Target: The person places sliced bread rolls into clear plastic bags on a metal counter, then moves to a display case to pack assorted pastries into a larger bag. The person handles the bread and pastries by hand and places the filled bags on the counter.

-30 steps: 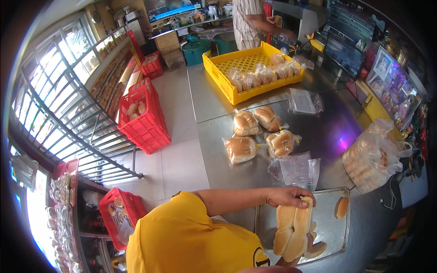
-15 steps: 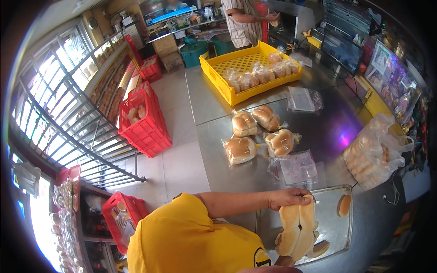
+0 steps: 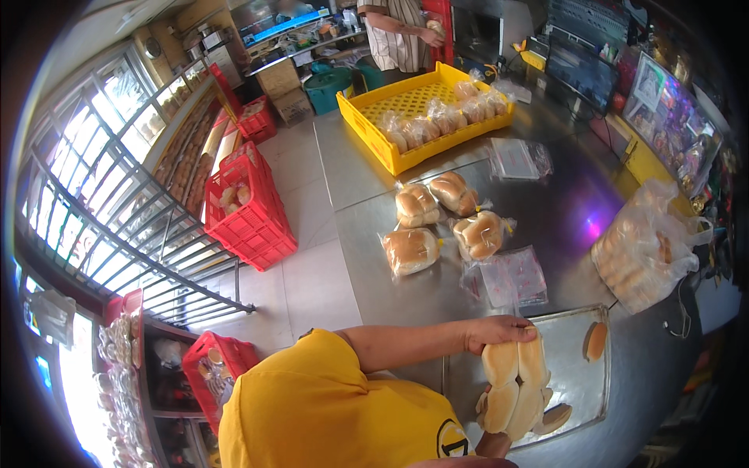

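Note:
Over a metal baking tray (image 3: 591,402) I hold a joined batch of pale bread buns (image 3: 516,382) between both hands. At its far end my left hand (image 3: 503,333) is closed on the buns, thumb over the top edge. My right hand (image 3: 493,446) is at the near end, partly under the batch, with most of its fingers hidden. A single browned bun (image 3: 595,342) lies at the tray's right side, and another loose bun (image 3: 553,419) sits beside the batch. Just beyond the tray are flat clear plastic bags (image 3: 512,278).
Several bagged bun packs (image 3: 411,251) rest on the steel table (image 3: 363,226). Behind them stands a yellow crate (image 3: 398,162) with more bagged bread. A filled plastic bag (image 3: 636,253) is at right. Red crates (image 3: 257,226) stand left on the floor. Another person (image 3: 394,39) stands beyond the table.
The batch of buns stays in my hands and is turned slightly more upright. My view has shifted a little. The other person's arm has lowered.

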`<state>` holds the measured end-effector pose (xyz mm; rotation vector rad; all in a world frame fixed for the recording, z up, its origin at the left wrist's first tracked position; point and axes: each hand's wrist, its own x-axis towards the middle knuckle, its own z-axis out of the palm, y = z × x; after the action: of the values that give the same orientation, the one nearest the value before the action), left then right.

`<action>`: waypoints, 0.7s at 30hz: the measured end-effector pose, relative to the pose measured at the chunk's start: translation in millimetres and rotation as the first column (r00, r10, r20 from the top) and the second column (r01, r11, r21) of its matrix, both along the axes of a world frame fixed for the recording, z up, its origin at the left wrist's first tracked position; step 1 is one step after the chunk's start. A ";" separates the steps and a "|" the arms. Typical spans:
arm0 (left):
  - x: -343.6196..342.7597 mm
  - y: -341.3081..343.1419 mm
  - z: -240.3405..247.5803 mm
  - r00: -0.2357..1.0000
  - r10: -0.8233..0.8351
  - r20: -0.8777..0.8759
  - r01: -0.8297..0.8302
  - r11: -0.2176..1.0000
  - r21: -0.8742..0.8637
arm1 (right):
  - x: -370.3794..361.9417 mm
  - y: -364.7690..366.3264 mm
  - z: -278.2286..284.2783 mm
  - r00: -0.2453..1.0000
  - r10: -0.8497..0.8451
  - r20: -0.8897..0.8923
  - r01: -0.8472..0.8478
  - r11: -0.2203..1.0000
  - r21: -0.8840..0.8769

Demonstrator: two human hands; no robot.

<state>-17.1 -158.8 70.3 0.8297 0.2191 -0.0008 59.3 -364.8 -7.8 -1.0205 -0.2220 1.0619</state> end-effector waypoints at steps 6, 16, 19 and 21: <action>5.3 9.4 -7.4 0.997 -0.049 -0.056 0.048 0.998 -0.028 | -4.1 -0.5 -1.1 0.996 -0.077 -0.050 0.078 0.997 0.022; 6.1 15.0 -33.7 0.982 -0.155 -0.104 0.135 0.975 -0.179 | -3.5 3.6 -9.3 0.914 -0.089 -0.396 0.144 0.983 0.111; 8.3 12.3 -38.4 0.981 -0.134 -0.143 0.104 0.974 -0.199 | -3.7 4.0 -13.1 0.865 -0.082 -0.494 0.158 0.981 0.112; 8.9 11.5 -37.1 0.981 -0.131 -0.140 0.098 0.970 -0.221 | -3.4 5.1 -13.9 0.790 -0.088 -0.606 0.192 0.975 0.109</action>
<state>-8.2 -147.3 33.3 0.6274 0.3102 -0.1953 55.9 -359.7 -21.7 -0.4987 0.2813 1.1564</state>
